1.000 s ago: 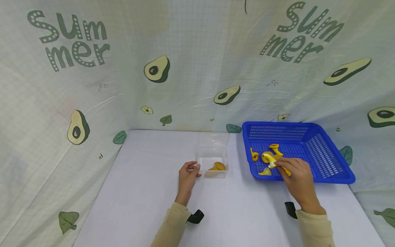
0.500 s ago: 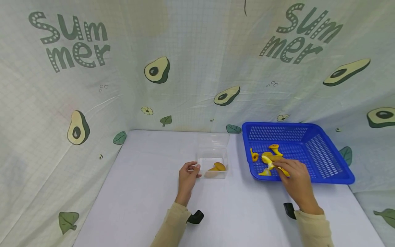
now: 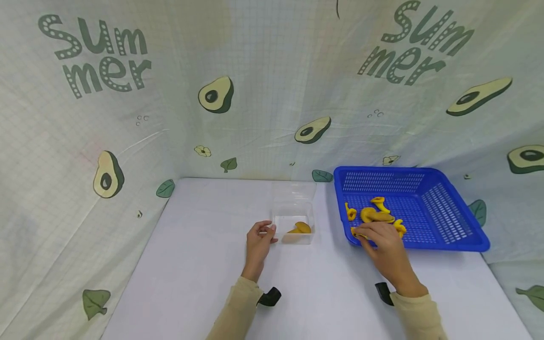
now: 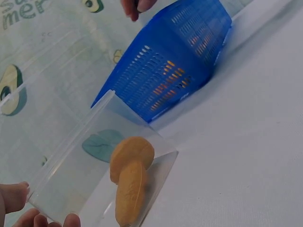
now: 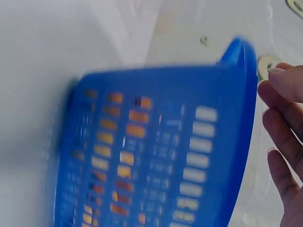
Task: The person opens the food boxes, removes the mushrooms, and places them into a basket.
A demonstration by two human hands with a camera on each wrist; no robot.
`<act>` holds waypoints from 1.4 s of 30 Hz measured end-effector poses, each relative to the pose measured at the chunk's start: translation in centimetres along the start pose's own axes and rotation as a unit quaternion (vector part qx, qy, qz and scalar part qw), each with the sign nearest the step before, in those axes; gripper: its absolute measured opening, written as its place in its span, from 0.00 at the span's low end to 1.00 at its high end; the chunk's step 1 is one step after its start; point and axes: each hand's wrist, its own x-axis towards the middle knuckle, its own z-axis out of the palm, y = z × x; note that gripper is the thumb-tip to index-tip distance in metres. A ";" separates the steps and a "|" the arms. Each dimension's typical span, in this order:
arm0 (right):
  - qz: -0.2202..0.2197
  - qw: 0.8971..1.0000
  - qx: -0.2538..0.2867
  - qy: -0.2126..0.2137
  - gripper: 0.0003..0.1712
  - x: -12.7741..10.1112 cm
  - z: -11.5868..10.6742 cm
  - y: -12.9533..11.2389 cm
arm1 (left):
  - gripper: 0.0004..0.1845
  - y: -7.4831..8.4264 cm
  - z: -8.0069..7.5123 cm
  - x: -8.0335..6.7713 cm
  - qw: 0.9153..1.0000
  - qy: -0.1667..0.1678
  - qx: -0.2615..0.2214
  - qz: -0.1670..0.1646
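Note:
My left hand (image 3: 258,245) holds the near left corner of a clear plastic box (image 4: 71,165), thumb at the rim and fingers against the wall. The box's hinged lid stands raised at the back. Inside lies a tan-yellow mushroom (image 4: 130,182) with a rounded cap. My right hand (image 3: 382,243) is over the near left corner of a blue basket (image 3: 450,245); its fingertips overlap a yellow mushroom (image 3: 353,231), mostly hidden. In the right wrist view its loosely bent fingers (image 5: 277,123) show beside the basket rim with nothing between them.
Several more yellow mushrooms lie in the basket, among them a trumpet-shaped one (image 3: 379,204), a pair of rounded ones (image 3: 376,216) and one (image 3: 399,228) right of my hand. A white table (image 3: 204,264) meets a printed cloth (image 3: 255,94) behind and at the sides.
My right hand has moved left across the basket to its near left corner. The pale yellow mushroom it pinched has left its fingers. My left hand and the box have stayed put.

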 end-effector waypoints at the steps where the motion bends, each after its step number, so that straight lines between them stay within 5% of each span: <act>1: -0.008 1.000 0.003 0.000 0.33 0.2 0.2 -0.3 | 0.14 0.0 0.0 0.0 1.000 0.000 0.000 0.001; 3: -0.017 1.000 0.002 -0.003 0.31 0.4 0.7 -0.8 | 0.14 0.1 0.0 0.0 1.000 0.000 0.000 -0.007; 7: -0.019 1.000 0.005 -0.020 0.04 0.7 1.8 -1.6 | 0.14 0.0 0.0 0.1 1.000 -0.004 -0.002 -0.016; 11: -0.014 0.999 0.010 -0.039 0.22 1.0 3.0 -2.2 | 0.14 0.2 0.0 0.0 1.000 -0.005 -0.003 -0.016; 27: -0.017 0.995 0.048 -0.083 0.19 4.1 6.5 -3.4 | 0.15 -0.4 0.3 0.4 1.000 0.004 0.002 -0.014; 35: -0.002 0.991 0.053 -0.124 0.14 5.7 8.3 -3.5 | 0.15 -3.4 0.3 2.2 1.000 0.010 0.011 -0.025; 42: 0.013 0.980 0.036 -0.194 0.14 7.0 8.9 -3.5 | 0.15 -3.9 0.2 2.4 1.000 0.010 -0.002 -0.017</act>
